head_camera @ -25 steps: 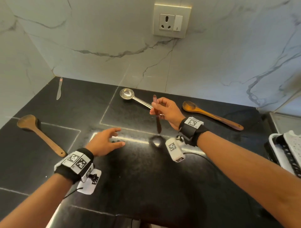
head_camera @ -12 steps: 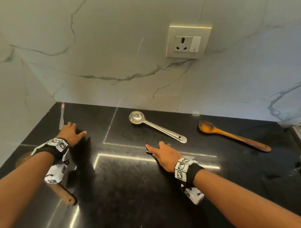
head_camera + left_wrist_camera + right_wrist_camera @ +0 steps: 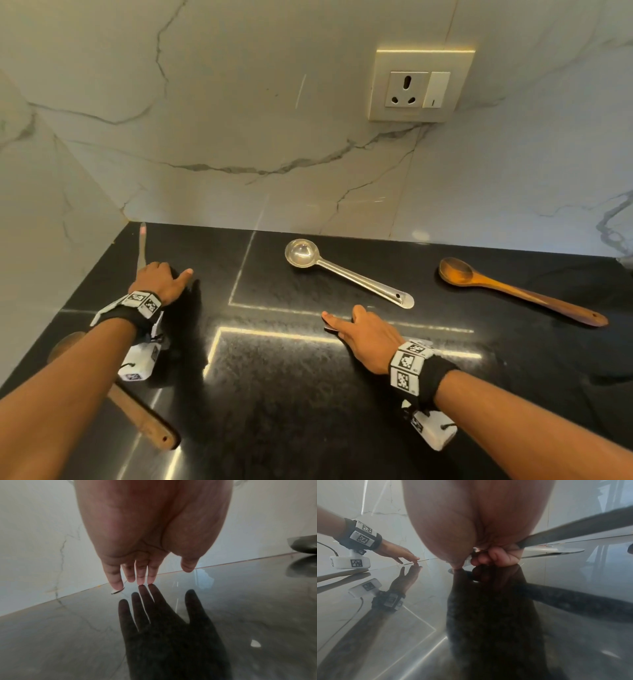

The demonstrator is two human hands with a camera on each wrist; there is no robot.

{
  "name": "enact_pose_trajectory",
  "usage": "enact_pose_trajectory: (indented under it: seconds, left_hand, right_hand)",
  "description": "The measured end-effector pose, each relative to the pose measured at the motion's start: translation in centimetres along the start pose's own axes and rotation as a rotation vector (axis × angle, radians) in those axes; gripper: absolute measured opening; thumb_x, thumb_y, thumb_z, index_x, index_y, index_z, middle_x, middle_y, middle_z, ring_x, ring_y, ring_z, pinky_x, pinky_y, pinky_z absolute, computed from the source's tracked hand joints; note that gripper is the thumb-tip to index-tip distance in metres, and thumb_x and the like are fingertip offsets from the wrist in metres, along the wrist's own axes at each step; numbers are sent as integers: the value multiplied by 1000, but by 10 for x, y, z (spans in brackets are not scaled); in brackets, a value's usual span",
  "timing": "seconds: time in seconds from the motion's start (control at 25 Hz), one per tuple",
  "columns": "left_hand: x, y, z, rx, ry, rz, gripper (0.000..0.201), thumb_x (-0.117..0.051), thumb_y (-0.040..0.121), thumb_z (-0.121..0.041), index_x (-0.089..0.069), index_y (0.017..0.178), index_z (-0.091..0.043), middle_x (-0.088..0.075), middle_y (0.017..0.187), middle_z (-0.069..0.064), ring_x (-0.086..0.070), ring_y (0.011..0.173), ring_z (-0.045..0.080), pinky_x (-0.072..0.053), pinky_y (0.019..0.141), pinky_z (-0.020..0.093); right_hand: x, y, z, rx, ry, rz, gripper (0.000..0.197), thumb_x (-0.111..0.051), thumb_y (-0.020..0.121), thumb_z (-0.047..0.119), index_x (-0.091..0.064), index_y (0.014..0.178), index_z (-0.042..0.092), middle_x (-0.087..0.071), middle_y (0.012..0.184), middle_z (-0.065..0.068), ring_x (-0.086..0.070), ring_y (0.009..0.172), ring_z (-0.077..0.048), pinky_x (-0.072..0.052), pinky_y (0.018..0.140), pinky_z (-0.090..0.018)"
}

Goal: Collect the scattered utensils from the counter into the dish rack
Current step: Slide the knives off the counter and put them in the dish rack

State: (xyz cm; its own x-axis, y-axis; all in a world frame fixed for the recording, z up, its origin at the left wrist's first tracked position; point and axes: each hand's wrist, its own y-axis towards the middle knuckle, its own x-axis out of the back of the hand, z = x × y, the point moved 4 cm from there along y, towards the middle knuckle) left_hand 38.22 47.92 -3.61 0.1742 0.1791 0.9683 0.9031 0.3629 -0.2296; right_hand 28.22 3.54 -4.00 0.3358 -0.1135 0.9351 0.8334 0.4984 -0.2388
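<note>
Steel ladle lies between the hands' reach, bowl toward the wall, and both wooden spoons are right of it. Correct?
Not quite. Only one wooden spoon lies right of the steel ladle; the other wooden spoon is at the near left, partly under the left forearm. The head view shows it. The ladle's bowl does point toward the wall.

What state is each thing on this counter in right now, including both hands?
Left hand: fingers straight, tips on the counter beside the butter knife.
Butter knife: lying flat, not gripped.
Right hand: grips the dark-handled knife, low against the counter.
Steel ladle: lying flat, untouched.
Wooden spoon: lying flat, untouched.
Wooden spatula: lying flat, partly under the left forearm.
</note>
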Motion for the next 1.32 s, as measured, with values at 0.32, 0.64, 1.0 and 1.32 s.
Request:
enact_pose_trajectory:
  seconds: [0.32,0.64,1.0,1.32]
  left_hand:
    - [4,13,2,111,-81,121,78,-44,90,-64,-47,137,-1,-42,145,23,-48,128,44,-41,107,53]
    - [-42,-189,-127,-360,-47,79,69,-40,86,-70,-53,119,-11,-49,132,17,-53,119,35,-44,101,43]
    - [-82,-368,-207,-556,-244,154,63,-53,86,-57,-46,142,-28,-38,151,1,-34,140,19,-33,113,32]
    - [-104,-400,-188,-408,-69,150,76,-42,88,-67,-22,153,-33,-11,165,2,-8,152,22,-15,122,42]
  right_hand:
    - [-1,3,0,-16,-12,16,51,-28,105,43,-9,152,51,-40,100,-3,-50,85,-20,-47,68,-34]
    - [-2,5,0,-34,-18,20,50,-29,105,43,-13,151,52,-39,99,-3,-49,82,-20,-41,65,-33]
    - [7,1,-6,-14,129,114,56,-46,102,34,-26,154,36,-47,125,-12,-59,104,-31,-46,88,-36]
    - [22,-44,19,383,-43,206,56,-63,83,9,-57,132,36,-34,145,7,-59,96,-19,-55,79,-34]
